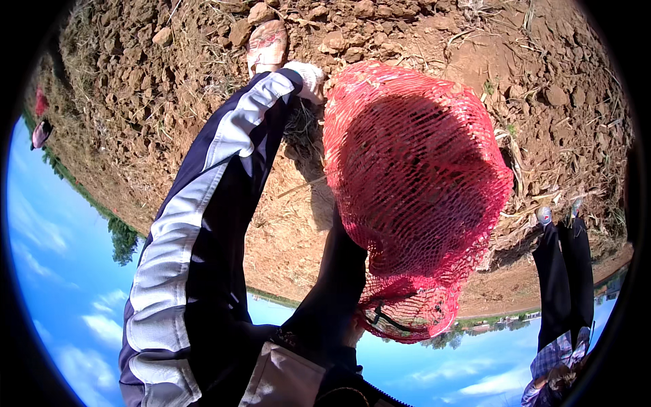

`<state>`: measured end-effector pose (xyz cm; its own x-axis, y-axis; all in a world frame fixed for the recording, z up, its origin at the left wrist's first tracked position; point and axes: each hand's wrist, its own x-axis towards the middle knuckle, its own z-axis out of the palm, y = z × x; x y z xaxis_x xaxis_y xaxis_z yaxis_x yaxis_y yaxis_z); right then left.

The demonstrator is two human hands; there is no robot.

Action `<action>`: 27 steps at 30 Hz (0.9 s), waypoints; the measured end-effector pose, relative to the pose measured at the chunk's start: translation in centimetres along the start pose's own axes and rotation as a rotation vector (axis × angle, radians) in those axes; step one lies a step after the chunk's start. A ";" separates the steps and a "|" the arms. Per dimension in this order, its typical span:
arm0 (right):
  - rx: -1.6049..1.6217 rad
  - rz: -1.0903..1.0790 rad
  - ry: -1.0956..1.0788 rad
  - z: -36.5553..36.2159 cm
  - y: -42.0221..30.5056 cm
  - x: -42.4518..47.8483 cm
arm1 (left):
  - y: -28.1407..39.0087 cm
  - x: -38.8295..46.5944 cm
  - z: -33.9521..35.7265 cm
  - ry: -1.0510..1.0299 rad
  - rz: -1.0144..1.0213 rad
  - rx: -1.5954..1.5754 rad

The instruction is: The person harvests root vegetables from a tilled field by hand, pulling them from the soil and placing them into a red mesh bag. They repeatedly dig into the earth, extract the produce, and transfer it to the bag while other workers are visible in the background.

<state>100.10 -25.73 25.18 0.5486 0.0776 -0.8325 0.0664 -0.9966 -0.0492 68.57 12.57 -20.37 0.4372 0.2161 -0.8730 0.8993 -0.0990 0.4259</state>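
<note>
A large red mesh sack bulges in front of me, with a dark round shadow over much of it. Its contents are hard to make out through the netting. My left hand, in a white knit glove, is at the sack's upper left edge with bent fingertips against the mesh; their grip is hidden. Close to my body, a small part of my right hand shows at the sack's loose end, seemingly grasping the mesh. A dark strip or cord lies in that end.
A dusty, patterned shoe rests on the cloddy brown soil beyond my left hand. At right stands another person, upside down in view, in dark trousers and a checked top. Dry stalks lie beside the sack.
</note>
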 end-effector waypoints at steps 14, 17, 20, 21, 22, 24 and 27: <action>-0.097 0.007 0.039 -1.8 -2.7 -1.8 | 2.8 -4.1 -5.3 -0.269 -0.152 -0.093; 0.076 0.196 0.074 -3.1 -3.4 -2.7 | 2.4 -4.7 -4.9 -0.177 -0.211 -0.060; 0.135 0.225 0.094 -2.5 -6.2 -3.1 | 1.2 -3.4 2.1 0.361 -0.238 0.161; 0.122 0.234 0.103 -2.0 -6.4 -2.7 | 1.0 -3.0 2.9 0.379 -0.256 0.139; 0.082 0.176 0.056 -1.7 -5.2 -2.1 | -0.1 -3.1 3.3 0.399 -0.297 0.124; -0.005 0.086 -0.005 -1.5 -1.4 -2.3 | -0.7 -1.9 2.9 0.282 -0.347 0.066; 0.044 0.029 0.016 0.5 -0.8 -2.3 | 1.0 -2.1 3.4 0.266 -0.337 -0.103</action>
<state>98.38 -25.14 26.91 0.5632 0.0486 -0.8249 0.0135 -0.9987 -0.0496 68.52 8.68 -18.93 0.0902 0.4637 -0.8814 0.9803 0.1148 0.1608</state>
